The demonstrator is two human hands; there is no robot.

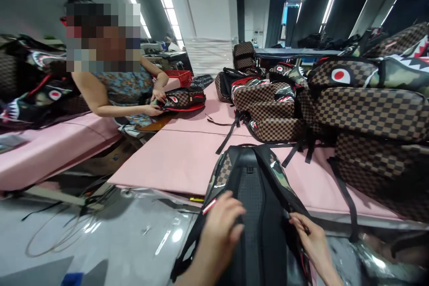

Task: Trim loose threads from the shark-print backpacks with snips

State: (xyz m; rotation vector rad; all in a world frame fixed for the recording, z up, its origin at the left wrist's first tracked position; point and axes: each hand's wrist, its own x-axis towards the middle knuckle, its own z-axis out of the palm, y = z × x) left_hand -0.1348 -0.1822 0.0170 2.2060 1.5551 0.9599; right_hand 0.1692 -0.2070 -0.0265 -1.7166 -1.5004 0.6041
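Bottom of the black backpack (pixel 250 196) is cut off below both hands, & the L hand (pixel 224 223) covers part of its back panel; can't tell if that palm touches or sits just above. L fingers are loosely bent, thumb apart, nothing visibly held. R hand (pixel 311 234) has thumb & fingertips pinched together on the bag's R edge; the exact bit gripped is too small to make out. The bag lies back-panel up btwn the hands, its top end beyond them on the pink table (pixel 161 156). Panel btwn the hands is dark, dotted mesh-like stuff w/ smooth padded straps either side; checkered & camo patches show along the edges past the fingertips. A red-&-white tag (pixel 209 206) sits just beside the L fingers. Fwd & R of the R hand, piled checkered bags (pixel 372 111) w/ boxy, rounded corners crowd that side, a loose strap (pixel 346 199) hanging over the table edge. Fwd-L of the L hand is open pink surface, up to a co-worker (pixel 130 94), face blurred, both hands on another bag (pixel 187 98). Table's near edge runs just beyond the L fingertips; glossy floor (pixel 117 232) lies open L of that hand.
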